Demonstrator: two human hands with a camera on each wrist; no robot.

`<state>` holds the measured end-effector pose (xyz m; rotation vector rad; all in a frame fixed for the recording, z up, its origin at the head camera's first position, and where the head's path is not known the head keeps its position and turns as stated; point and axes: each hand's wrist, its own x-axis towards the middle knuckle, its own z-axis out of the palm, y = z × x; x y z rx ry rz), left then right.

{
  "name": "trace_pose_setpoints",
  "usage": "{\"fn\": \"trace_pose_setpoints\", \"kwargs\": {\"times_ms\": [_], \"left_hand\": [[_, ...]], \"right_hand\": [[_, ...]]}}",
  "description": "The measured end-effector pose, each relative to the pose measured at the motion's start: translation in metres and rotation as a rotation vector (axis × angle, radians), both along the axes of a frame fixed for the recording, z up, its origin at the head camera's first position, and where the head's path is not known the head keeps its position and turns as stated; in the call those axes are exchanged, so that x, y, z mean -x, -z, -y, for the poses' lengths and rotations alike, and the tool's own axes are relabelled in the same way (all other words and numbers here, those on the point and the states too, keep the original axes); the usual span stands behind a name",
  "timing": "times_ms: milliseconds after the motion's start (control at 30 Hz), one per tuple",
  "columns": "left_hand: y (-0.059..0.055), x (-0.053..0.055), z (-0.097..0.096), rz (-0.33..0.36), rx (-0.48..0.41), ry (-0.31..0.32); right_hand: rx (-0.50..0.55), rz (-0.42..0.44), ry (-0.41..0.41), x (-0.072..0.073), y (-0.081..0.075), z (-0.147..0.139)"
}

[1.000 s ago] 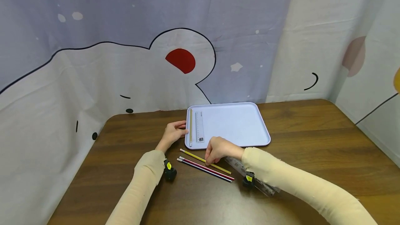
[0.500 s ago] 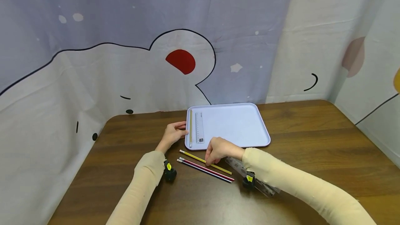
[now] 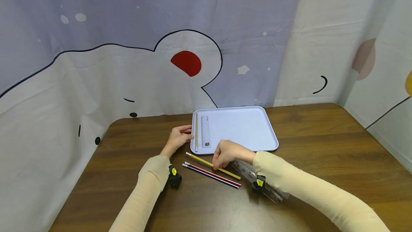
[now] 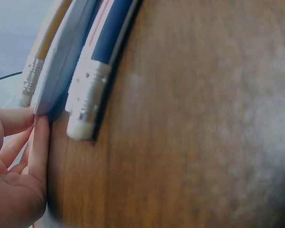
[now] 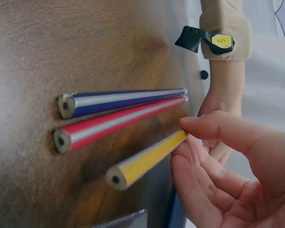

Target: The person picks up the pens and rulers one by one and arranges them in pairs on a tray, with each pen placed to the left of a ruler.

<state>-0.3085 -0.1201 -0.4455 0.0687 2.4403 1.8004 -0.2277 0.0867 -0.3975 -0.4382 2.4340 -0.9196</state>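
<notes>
My right hand (image 3: 226, 152) pinches a yellow pencil (image 3: 199, 159) near its middle, between thumb and fingers. In the right wrist view the unsharpened end of that yellow pencil (image 5: 133, 171) appears raised a little off the wood. Just nearer to me, a red-and-white pencil (image 3: 223, 178) and a blue-and-white pencil (image 3: 206, 173) lie side by side. My left hand (image 3: 177, 139) pinches the left rim of a white tray (image 3: 239, 128), thumb on top and fingers against its outer side. Inside the tray lie another yellow pencil (image 3: 196, 128) and a short clear ruler (image 3: 205, 131).
Clear rulers or similar flat plastic pieces (image 3: 243, 170) lie partly hidden under my right forearm. The wooden table (image 3: 309, 135) reaches back to a patterned curtain (image 3: 251, 46). A camera (image 3: 175, 179) is strapped to each wrist.
The right hand has shifted slightly up and to the right, and the yellow pencil has moved with it. My left hand and the tray stay put.
</notes>
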Motion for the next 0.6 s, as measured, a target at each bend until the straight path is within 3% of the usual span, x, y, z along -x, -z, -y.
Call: {"fn": "trace_pose_setpoints", "kwargs": {"times_ms": [600], "left_hand": [[0.001, 0.002, 0.000, 0.014, 0.005, 0.001]], "right_hand": [[0.118, 0.112, 0.026, 0.004, -0.002, -0.016]]}}
